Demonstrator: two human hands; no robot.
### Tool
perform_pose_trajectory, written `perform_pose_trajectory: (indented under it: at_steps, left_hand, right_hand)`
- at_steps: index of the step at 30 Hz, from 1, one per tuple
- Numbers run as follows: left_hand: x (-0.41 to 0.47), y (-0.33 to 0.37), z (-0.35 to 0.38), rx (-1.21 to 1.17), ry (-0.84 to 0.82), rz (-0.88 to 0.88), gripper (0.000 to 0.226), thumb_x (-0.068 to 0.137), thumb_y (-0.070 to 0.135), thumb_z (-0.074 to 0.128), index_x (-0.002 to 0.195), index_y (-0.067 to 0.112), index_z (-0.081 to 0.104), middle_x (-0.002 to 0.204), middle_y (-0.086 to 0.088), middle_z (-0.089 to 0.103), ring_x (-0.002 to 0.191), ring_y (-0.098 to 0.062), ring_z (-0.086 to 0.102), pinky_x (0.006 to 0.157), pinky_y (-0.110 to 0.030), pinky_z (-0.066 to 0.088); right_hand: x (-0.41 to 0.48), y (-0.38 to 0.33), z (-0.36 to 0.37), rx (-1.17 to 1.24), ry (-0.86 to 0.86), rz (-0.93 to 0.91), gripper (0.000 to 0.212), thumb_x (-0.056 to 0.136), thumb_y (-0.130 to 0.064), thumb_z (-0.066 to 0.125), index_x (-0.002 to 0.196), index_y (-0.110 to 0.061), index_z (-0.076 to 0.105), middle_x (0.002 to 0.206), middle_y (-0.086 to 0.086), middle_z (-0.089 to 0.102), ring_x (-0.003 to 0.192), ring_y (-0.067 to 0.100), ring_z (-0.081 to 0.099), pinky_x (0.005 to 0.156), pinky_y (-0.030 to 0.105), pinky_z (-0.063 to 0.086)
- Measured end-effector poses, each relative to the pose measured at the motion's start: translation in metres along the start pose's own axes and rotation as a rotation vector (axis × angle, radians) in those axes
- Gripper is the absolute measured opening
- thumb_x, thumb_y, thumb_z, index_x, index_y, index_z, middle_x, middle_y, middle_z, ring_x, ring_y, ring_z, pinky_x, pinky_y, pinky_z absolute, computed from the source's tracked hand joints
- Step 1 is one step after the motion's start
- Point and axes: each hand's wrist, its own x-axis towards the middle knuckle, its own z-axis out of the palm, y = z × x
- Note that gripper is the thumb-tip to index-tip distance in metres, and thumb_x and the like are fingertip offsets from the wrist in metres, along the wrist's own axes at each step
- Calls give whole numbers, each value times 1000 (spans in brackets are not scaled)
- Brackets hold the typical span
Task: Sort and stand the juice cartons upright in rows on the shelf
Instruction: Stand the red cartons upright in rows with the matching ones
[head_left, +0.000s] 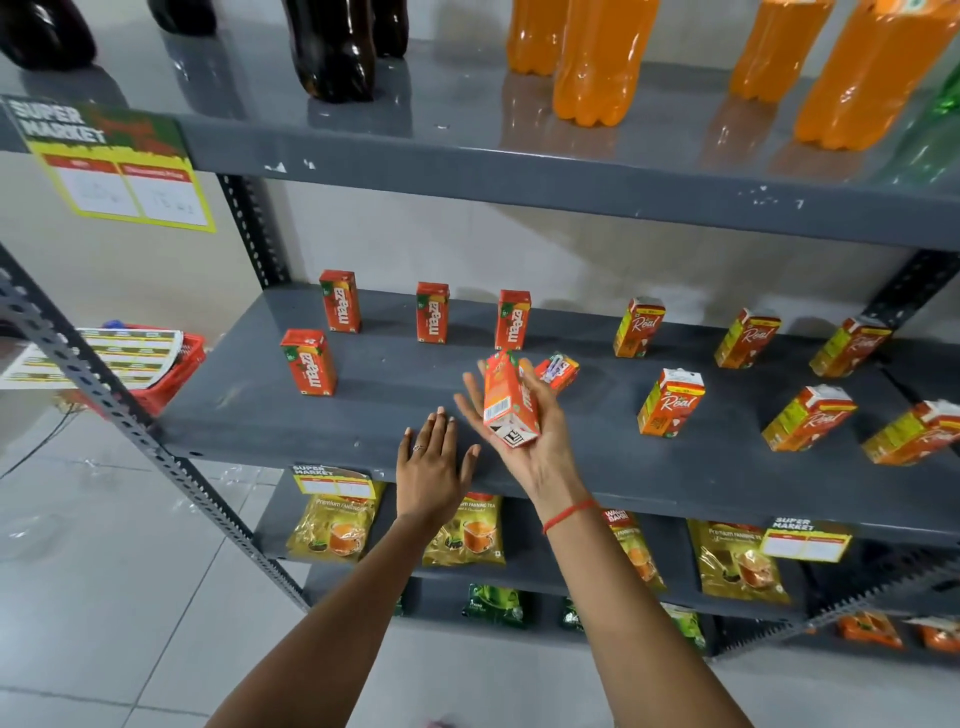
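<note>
My right hand (540, 441) is palm up above the grey middle shelf (260, 415) and holds a red Maaza carton (506, 400), tilted with its base toward me. A second red carton (558, 370) lies on its side just behind that hand. My left hand (431, 467) hovers flat over the shelf's front edge, fingers spread and holding nothing. Several red Maaza cartons (309, 362) stand upright on the left half of the shelf. On the right half stand several orange and yellow Real cartons (670, 402) in two rows.
Dark cola bottles (332, 52) and orange soda bottles (597, 62) stand on the shelf above. Tea packets (335, 527) fill the shelf below. A red basket (166, 374) with label sheets sits at the left, behind the slanted metal upright (130, 415).
</note>
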Motion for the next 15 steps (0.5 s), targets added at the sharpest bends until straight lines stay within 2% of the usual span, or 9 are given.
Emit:
perform_pose_trajectory:
  at_steps: [2,4,6,9,12,15]
  left_hand:
    - [0,1,-2,4,6,8,92,82,61,-19,143,11,29,152,-8,27,141,-20,17,115,-40,6]
    - [0,2,-5,5,17,7,88,85,60,-15,141,11,33,150,-9,32,139,-21,22,115,-41,9]
    - [0,2,-6,21,1,3,79,87,55,-6,141,13,33,149,-7,33,139,-20,23,115,-41,10]
    - [0,2,-6,36,-6,-6,75,88,54,-2,139,15,37,146,-4,40,136,-19,28,114,-41,13]
    - [0,2,-5,55,-11,-9,67,91,52,5,138,17,38,144,-2,43,135,-18,29,112,-40,16]
    - [0,0,-4,61,-13,-6,65,93,52,7,139,17,37,145,-1,41,136,-18,28,112,-41,17]
  right_hand:
    - [-10,-1,22,25,-132,55,67,82,-54,52,130,-8,45,121,15,64,106,41,63,83,56,54]
    - [-20,-6,43,-75,-181,39,70,83,-62,41,132,-13,44,117,11,67,104,38,65,78,51,58]
    - [-31,-11,60,-217,-181,6,63,88,-61,31,131,-17,46,112,6,68,94,29,70,70,42,61]
    - [-46,-18,77,-429,-193,-54,58,91,-59,25,121,-19,55,95,2,72,76,17,72,58,32,59]
    - [-58,-21,85,-534,-227,-103,48,93,-55,22,102,-25,59,74,-6,76,67,13,72,54,28,59]
    - [-63,-25,89,-571,-284,-110,44,93,-52,23,102,-27,57,71,-6,76,66,13,72,55,28,60]
